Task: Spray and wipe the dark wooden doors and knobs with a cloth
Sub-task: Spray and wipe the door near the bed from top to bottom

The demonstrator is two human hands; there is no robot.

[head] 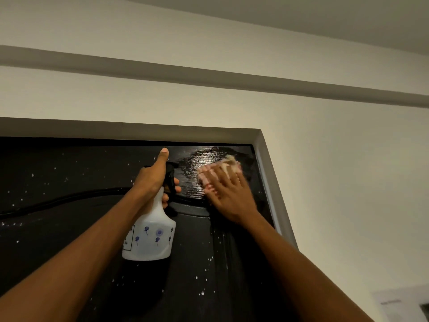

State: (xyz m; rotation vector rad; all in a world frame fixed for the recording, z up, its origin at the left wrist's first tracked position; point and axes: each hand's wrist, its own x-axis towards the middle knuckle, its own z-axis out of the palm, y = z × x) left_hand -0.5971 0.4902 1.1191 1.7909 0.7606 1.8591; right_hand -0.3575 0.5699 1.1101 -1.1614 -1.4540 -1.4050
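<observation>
Left hand (153, 180) grips spray bottle (149, 238); right hand (228, 194), fingers spread, presses cloth (228, 162) near door (58, 182) corner.

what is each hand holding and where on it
Left hand grips the spray bottle by its neck, under the trigger. Right hand presses the cloth flat against the door.
</observation>
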